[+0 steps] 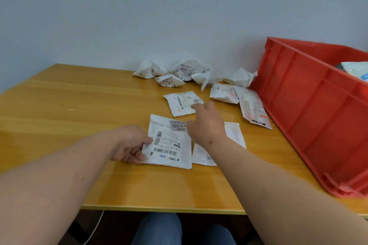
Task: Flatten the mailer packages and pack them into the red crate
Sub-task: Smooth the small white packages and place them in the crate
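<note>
Left hand: the left hand [131, 145] grips the near left edge of a flat mailer [169, 143], thumb on top and fingers curled beneath, probably to pin it in place while the other hand works.
Right hand: the right hand [207, 123] reaches forward over the tabletop [69, 105], fingers loose and holding nothing. Its fingertips are at the edge of a second mailer [182, 102]; I cannot tell whether they touch it.
Held mailer: white, nearly flat, label side up with barcodes and printed text, lying square in front of the person.
Second mailer: white, mostly flattened, label up, just beyond the held one and apart from it.
Third mailer: another flat white mailer [233, 135] lies partly under the right wrist, just beside the held one.
Side mailer: a long mailer [253, 109] lies near the wall of the crate [310, 109], with a puffier one [224, 92] beside it.
Crumpled pile: several mailers [183, 73] are bunched up at the back of the tabletop by the wall, not yet flattened.
Crate: red, on the right of the tabletop, open top. Something white shows inside, likely mailers already packed.
Layout: the flat ones sit close to the person and the crumpled ones further back, which suggests a working order from pile to front to crate.
Progress: a judgement only, but much is left, since the pile is untouched.
</note>
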`<state>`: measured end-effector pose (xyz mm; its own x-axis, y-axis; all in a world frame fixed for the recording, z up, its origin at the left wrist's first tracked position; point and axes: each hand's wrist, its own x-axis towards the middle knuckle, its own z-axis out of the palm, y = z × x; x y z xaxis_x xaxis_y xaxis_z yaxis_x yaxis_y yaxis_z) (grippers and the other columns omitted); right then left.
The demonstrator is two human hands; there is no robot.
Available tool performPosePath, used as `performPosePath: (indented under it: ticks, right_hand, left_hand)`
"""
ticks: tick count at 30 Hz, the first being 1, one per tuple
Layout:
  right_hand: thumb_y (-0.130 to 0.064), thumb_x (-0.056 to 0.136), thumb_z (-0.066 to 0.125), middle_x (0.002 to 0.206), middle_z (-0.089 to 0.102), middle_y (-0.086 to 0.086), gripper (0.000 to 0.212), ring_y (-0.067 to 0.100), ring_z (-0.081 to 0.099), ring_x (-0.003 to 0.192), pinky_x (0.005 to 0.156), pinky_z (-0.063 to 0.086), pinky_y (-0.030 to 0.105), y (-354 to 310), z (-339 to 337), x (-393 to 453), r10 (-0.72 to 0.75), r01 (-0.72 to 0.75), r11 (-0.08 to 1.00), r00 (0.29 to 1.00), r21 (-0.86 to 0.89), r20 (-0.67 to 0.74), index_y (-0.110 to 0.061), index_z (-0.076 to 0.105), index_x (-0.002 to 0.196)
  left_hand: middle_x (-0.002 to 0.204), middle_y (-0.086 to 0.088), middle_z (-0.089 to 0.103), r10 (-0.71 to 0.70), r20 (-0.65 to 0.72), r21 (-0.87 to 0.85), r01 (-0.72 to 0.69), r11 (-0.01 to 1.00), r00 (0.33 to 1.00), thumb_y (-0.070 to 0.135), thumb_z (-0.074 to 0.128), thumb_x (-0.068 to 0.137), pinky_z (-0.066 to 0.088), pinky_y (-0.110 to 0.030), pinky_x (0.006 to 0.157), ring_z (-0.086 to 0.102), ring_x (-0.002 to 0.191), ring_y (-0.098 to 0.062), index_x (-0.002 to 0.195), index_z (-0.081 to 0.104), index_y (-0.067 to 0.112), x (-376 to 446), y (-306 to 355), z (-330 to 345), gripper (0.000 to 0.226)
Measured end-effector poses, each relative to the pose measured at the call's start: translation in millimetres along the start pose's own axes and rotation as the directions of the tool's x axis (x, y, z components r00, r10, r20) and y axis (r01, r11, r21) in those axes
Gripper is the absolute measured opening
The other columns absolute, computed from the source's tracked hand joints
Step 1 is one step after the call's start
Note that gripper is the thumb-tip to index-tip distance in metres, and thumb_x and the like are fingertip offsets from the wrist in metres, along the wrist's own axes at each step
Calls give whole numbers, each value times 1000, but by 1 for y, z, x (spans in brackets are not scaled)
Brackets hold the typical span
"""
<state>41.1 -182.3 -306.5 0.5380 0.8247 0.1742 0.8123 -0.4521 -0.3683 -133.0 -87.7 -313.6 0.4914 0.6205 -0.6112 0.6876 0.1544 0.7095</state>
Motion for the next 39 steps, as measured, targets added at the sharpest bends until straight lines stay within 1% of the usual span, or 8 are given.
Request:
performPosePath:
  ticks: [3,5,8,10,14,20,32,39]
  right_hand:
    - [-34,99,46,137,46,6,42,28,44,126,102,41,41,-5,14,-8,-98,118,987,981,-113,166,-17,51,137]
    - [-36,101,40,136,49,8,42,29,46,124,100,42,41,-6,25,-15,-123,175,970,953,-171,277,-15,52,135]
    - [-33,101,39,140,48,9,43,30,46,128,105,38,40,-1,38,-22,-156,226,956,932,-187,327,-10,48,137]
    - [-33,101,38,147,42,8,47,29,39,135,113,29,40,3,42,-26,-187,261,940,932,-218,309,-9,42,142]
    - [-36,102,32,163,19,8,59,23,13,151,123,6,44,6,46,-30,-211,292,924,927,-246,308,-11,24,154]
    - [-37,103,25,166,9,6,61,21,5,153,123,-3,47,6,47,-31,-206,309,906,919,-289,337,-15,12,158]
    - [-40,103,23,166,8,4,61,21,6,153,121,-8,54,2,41,-27,-168,308,895,903,-323,394,-17,13,159]
    - [-30,96,46,136,49,5,37,26,42,131,122,5,45,-1,29,-34,-319,398,871,904,-290,284,-19,55,130]
  left_hand:
    - [65,-4,52,56,-137,495,20,869,989,40,58,96,37,-21,43,49,44,-14,94,52,10,-5,19,6,30]
    - [100,-4,58,237,-222,747,9,665,946,53,66,85,47,-28,63,60,81,-19,117,46,13,-4,25,11,55]
    - [156,-3,21,388,-137,870,-77,487,911,58,65,81,36,-39,108,28,140,-25,152,17,22,8,18,17,94]
    - [163,0,1,365,-66,916,-88,390,929,60,58,85,19,-41,119,6,149,-24,156,6,27,11,13,19,94]
    - [163,-1,-6,450,-38,974,-68,217,892,63,55,86,0,-42,120,-6,149,-24,155,18,29,9,19,20,86]
    - [165,1,5,341,13,969,-96,228,940,50,40,95,-8,-42,121,5,151,-15,156,14,21,11,17,28,73]
    - [163,3,-15,261,34,949,-113,295,965,48,27,101,2,-40,120,-5,151,-12,156,-8,20,10,10,31,71]
    - [156,8,28,471,-39,958,-100,268,882,44,36,100,16,-38,113,35,138,-13,143,41,31,3,0,35,46]
